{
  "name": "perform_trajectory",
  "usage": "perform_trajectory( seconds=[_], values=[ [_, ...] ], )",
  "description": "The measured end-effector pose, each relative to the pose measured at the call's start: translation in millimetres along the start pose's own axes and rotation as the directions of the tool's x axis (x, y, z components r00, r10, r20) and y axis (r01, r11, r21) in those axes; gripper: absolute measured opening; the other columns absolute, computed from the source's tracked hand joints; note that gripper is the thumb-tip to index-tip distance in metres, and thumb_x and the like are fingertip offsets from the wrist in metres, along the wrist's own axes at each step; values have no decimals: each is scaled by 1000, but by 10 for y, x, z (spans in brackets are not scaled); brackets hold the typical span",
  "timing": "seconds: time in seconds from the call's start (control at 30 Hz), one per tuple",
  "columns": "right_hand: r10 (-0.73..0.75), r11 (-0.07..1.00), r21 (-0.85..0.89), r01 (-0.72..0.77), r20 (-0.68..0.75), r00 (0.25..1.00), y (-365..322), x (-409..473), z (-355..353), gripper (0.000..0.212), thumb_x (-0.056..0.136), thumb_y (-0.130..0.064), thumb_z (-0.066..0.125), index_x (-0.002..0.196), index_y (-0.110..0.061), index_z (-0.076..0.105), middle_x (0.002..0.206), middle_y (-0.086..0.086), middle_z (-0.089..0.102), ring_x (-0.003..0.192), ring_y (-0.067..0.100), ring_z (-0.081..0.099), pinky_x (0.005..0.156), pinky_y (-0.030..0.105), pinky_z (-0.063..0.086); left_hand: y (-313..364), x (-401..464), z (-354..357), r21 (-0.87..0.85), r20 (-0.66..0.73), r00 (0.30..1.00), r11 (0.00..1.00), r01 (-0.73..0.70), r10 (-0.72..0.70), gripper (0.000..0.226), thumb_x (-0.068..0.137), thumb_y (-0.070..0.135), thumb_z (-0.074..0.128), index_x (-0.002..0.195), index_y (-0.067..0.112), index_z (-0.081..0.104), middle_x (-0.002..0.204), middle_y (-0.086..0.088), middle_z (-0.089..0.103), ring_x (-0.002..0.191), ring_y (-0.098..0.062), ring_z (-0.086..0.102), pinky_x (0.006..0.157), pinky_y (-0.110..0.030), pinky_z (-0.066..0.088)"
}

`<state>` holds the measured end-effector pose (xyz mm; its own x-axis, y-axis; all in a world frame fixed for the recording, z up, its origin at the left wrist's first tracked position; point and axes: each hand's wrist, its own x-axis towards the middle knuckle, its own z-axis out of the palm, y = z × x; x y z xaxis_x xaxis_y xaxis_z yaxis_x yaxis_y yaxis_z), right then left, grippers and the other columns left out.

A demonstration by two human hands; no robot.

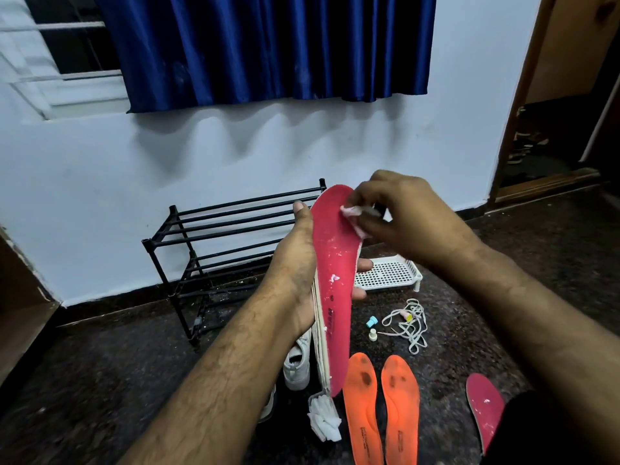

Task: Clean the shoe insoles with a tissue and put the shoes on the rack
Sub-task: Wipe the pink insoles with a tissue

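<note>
My left hand [298,263] grips a long red insole [335,276] upright, fingers wrapped behind it; white flecks dot its surface. My right hand [406,216] pinches a small crumpled tissue [352,214] against the insole's upper part. On the dark floor lie two orange insoles [362,407] [401,407], side by side, both with dark stains. A second red insole [484,407] lies at the right, partly hidden. A white shoe [298,364] stands behind my left wrist. A black metal shoe rack [214,236] with bare shelves stands against the wall.
A wad of used white tissue [323,419] lies on the floor below the held insole. A white perforated tray [389,273], loose white laces [407,323] and small plastic pieces [371,327] lie beyond. A doorway [553,112] opens at the right.
</note>
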<state>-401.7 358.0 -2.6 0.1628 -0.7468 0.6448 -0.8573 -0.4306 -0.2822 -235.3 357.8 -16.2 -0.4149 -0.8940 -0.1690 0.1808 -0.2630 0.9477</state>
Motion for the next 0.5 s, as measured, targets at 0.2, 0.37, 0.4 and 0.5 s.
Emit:
perform_trajectory(
  seconds=[0.2, 0.37, 0.4, 0.5],
  values=[
    [-80, 991, 108, 77, 27, 996, -240, -33, 71, 9, 91, -28, 70, 93, -19, 71, 80, -4, 58, 71, 10, 55, 64, 23, 42, 23, 8, 18, 23, -1, 1000, 1000, 20, -20, 76, 95, 74, 15, 89, 21, 70, 76, -1, 75, 60, -18, 72, 48, -40, 57],
    [25, 984, 177, -38, 77, 997, -168, -26, 153, 11, 88, -23, 72, 92, -24, 62, 81, -10, 59, 71, 4, 56, 65, 31, 48, 17, 0, 34, 9, 10, 1000, 1000, -21, 21, 73, 96, 71, 21, 97, 16, 68, 58, -7, 65, 44, -18, 63, 40, -32, 52],
    [46, 985, 162, -52, 42, 998, -145, -16, 149, 11, 89, -24, 71, 92, -25, 61, 82, -11, 59, 74, 8, 55, 68, 35, 50, 13, -2, 28, 9, 34, 999, 999, -32, 32, 73, 97, 71, 21, 100, 16, 68, 60, -10, 64, 43, -20, 62, 40, -31, 51],
    [81, 996, 36, -77, -127, 989, -93, 21, 161, 8, 90, -32, 68, 93, -30, 61, 86, -12, 59, 87, 14, 51, 77, 39, 48, -21, -25, 29, 29, 120, 993, 1000, -1, -3, 73, 96, 72, 21, 106, 16, 67, 75, -17, 70, 51, -25, 66, 41, -30, 50]
  ],
)
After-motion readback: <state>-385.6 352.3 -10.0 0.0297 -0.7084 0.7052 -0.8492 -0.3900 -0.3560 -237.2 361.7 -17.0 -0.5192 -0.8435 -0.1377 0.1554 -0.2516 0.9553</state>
